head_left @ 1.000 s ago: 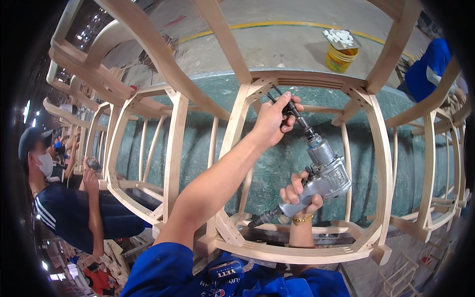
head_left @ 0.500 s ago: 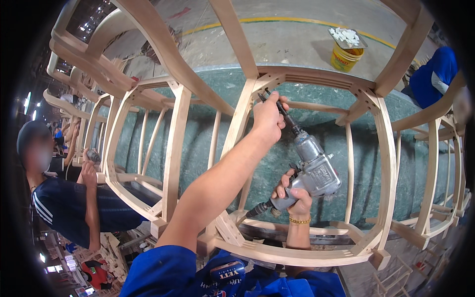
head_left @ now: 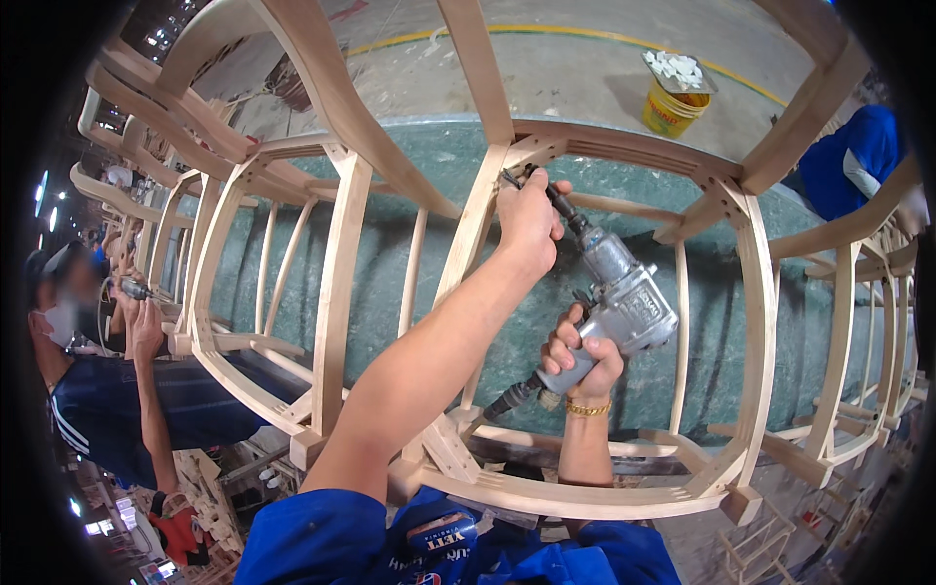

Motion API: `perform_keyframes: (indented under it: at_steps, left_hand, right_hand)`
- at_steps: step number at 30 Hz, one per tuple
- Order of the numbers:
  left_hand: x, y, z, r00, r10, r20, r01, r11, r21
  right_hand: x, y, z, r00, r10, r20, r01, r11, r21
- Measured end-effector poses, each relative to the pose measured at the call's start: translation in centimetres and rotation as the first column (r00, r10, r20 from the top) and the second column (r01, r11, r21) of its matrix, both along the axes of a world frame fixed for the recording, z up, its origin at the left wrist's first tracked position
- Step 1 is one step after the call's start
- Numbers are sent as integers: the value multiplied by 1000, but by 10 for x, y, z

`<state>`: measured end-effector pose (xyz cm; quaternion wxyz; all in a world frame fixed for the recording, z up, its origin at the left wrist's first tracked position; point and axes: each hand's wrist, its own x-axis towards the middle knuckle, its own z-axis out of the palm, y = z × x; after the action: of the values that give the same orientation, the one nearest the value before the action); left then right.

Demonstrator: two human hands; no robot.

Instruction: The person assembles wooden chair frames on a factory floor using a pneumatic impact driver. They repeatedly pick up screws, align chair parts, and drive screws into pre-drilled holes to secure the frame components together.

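Note:
My right hand [head_left: 585, 356] grips the handle of a grey metal air impact driver [head_left: 629, 307], its fingers wrapped round the grip. The driver's dark shaft points up and left to the far left corner of a pale wooden chair frame [head_left: 756, 283]. At that corner my left hand [head_left: 529, 219] is closed beside the driver's tip. Thin dark screws [head_left: 511, 179] stick out from its fingers; how many it holds is hidden. A black hose fitting [head_left: 512, 400] hangs from the bottom of the driver's handle.
More wooden chair frames [head_left: 341, 292] stand to the left and right on a green work surface [head_left: 604, 419]. A yellow bucket [head_left: 671, 109] with a tray of white pieces stands beyond it. One co-worker [head_left: 136, 409] is at the left; another in blue [head_left: 848, 161] at the far right.
My left hand has tilted slightly at the corner, and the driver's tip now lies closer against its fingers. My view has shifted a little.

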<state>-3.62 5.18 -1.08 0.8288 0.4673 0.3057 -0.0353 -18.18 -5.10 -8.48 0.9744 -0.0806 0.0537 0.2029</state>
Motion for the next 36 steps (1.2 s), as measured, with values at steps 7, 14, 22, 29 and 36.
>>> perform_keyframes:
  at_steps: [7,14,22,29,36]
  left_hand:
    - [-2,-1,1,1000,-13,2,13,1000,16]
    - [-3,-5,1,999,-45,9,44,996,83]
    - [-3,-7,-1,996,-71,45,67,994,87]
    - [-2,-3,-2,999,-48,25,45,994,103]
    - [-2,-6,-2,998,-57,32,54,994,97]
  right_hand:
    - [7,4,4,1000,25,15,-25,1000,10]
    - [5,7,7,999,29,25,-28,999,-25]
    - [9,7,0,998,27,59,-29,999,37]
    - [11,12,16,999,47,5,-46,991,-129]
    - [12,10,4,998,5,63,0,997,-79]
